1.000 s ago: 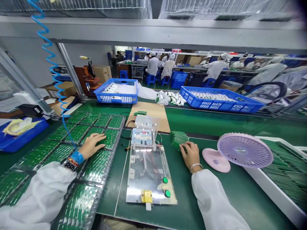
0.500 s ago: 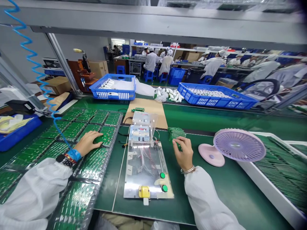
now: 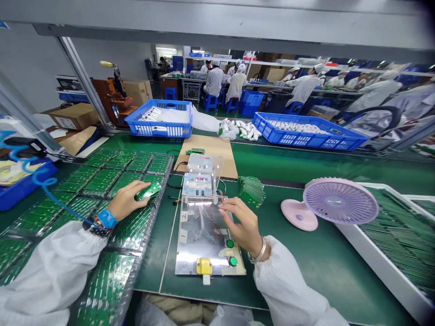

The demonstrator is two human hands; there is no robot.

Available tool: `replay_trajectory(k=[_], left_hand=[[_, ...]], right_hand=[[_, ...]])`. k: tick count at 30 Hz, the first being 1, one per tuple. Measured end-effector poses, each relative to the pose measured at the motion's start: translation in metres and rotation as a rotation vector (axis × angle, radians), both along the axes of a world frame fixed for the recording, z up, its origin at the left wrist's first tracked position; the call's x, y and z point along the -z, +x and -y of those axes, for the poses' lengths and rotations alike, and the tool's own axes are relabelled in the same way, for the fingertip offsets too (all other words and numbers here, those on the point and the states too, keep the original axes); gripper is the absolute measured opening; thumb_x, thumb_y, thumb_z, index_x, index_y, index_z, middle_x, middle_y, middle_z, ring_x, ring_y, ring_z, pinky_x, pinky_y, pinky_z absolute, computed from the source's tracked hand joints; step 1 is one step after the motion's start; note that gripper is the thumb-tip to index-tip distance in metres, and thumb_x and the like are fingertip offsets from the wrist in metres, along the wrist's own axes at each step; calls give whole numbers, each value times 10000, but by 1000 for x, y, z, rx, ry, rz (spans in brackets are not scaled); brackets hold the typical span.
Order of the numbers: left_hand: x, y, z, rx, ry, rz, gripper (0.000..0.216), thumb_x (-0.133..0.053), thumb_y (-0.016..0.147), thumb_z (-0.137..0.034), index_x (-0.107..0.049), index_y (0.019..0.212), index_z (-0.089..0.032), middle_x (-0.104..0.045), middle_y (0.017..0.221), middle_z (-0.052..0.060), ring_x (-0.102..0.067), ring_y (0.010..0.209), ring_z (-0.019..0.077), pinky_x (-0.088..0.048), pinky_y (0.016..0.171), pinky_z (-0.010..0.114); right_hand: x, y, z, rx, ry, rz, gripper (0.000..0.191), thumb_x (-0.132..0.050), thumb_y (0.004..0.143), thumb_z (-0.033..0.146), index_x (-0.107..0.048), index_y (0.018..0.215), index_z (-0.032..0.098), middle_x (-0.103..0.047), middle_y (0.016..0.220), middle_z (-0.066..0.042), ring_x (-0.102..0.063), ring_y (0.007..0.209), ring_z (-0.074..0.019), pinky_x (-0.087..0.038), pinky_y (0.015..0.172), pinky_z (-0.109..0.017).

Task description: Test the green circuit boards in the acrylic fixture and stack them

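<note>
My left hand (image 3: 126,199) is closed on a small green circuit board (image 3: 148,191), lifted slightly above the plastic trays of green boards (image 3: 102,181) on the left. My right hand (image 3: 240,222) hovers over the clear acrylic test fixture (image 3: 204,226) in the middle, fingers curled near its raised upper block (image 3: 200,184); nothing shows in them. A fanned stack of green boards (image 3: 252,190) lies just right of the fixture. The fixture carries two green buttons (image 3: 232,261) and a yellow switch (image 3: 204,266).
A lilac desk fan (image 3: 340,201) stands right of the stack, and a white tray of boards (image 3: 390,253) lies at far right. Blue baskets (image 3: 159,118) (image 3: 306,133) and brown cardboard (image 3: 210,156) sit behind. Other people in white coats work in the background.
My right hand left the fanned stack of boards and moved left over the fixture. My left hand picked a board up from the tray. The view tilted slightly down.
</note>
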State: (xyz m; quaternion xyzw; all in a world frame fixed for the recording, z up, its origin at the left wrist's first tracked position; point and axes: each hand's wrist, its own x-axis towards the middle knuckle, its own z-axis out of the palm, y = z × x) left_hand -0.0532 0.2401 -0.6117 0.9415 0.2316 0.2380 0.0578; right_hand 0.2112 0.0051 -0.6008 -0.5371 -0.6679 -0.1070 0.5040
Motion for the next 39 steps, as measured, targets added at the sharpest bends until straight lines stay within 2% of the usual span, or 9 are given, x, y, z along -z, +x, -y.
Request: replay_trajectory(k=[4, 9, 12, 15, 20, 28, 32, 36, 39], left_hand=[[-11, 16, 30, 86, -23, 76, 379, -506, 832, -334, -525, 1180, -185, -582, 1049, 77, -574, 955, 217, -494, 831, 328], [-33, 43, 89, 307, -38, 106, 378, -505, 833, -216, -487, 1211, -199, -587, 1035, 71, -572, 940, 196, -483, 807, 311], [-36, 56, 107, 390, -22, 86, 390, -494, 829, -178, -464, 1216, -207, -585, 1024, 72, -570, 920, 197, -468, 786, 320], [-29, 64, 109, 420, -61, 75, 384, -511, 814, -167, -445, 1190, -208, -580, 1035, 68, -563, 933, 204, -458, 782, 322], [-12, 67, 104, 373, -182, 12, 422, -551, 772, -138, -403, 1161, -211, -554, 1085, 64, -541, 984, 216, -450, 806, 319], [5, 67, 103, 345, -226, 13, 492, -554, 769, -142, -365, 1214, -229, -539, 1119, 62, -526, 1028, 218, -451, 852, 327], [5, 58, 96, 301, -296, 22, 602, -566, 772, -160, -265, 1285, -251, -538, 1085, 58, -554, 928, 191, -475, 799, 321], [-3, 46, 84, 236, -416, 74, 641, -530, 798, -201, -174, 1328, -262, -534, 1108, 61, -567, 831, 152, -480, 768, 311], [-3, 42, 76, 200, -480, -3, 691, -599, 766, -273, -209, 1335, -269, -518, 1172, 71, -548, 967, 198, -472, 827, 340]], right_hand=[[-4, -11, -6, -83, -138, -120, 135, -522, 825, 128, -579, 932, 186, -601, 853, -53, -567, 807, -163, -486, 722, -324], [-13, -22, -14, -236, -384, -206, 486, -591, 805, 271, -428, 1262, 233, -581, 990, -57, -567, 842, -156, -508, 750, -306], [-15, -23, -16, -305, -409, -171, 464, -585, 810, 279, -449, 1252, 253, -585, 1031, -59, -573, 905, -166, -507, 796, -318], [-12, -20, -15, -328, -402, -109, 332, -583, 809, 278, -551, 1136, 230, -603, 987, -60, -581, 924, -178, -505, 818, -327], [0, -16, -10, -347, -529, -15, 299, -554, 824, 208, -556, 1122, 182, -573, 987, -80, -576, 912, -178, -511, 811, -321], [8, -19, -10, -271, -649, 30, 381, -573, 776, 107, -540, 1152, 154, -561, 1002, -92, -569, 928, -188, -506, 826, -334], [2, -1, -10, -213, -572, -85, 325, -595, 757, 143, -589, 1081, 172, -612, 985, -77, -599, 897, -182, -516, 812, -345], [5, 18, -9, -122, -548, -95, 273, -609, 762, 173, -621, 1035, 172, -638, 1002, -85, -592, 957, -200, -471, 899, -412], [12, 18, -9, -140, -572, -33, 233, -599, 772, 175, -641, 1002, 182, -642, 1001, -83, -587, 947, -205, -478, 881, -423]])
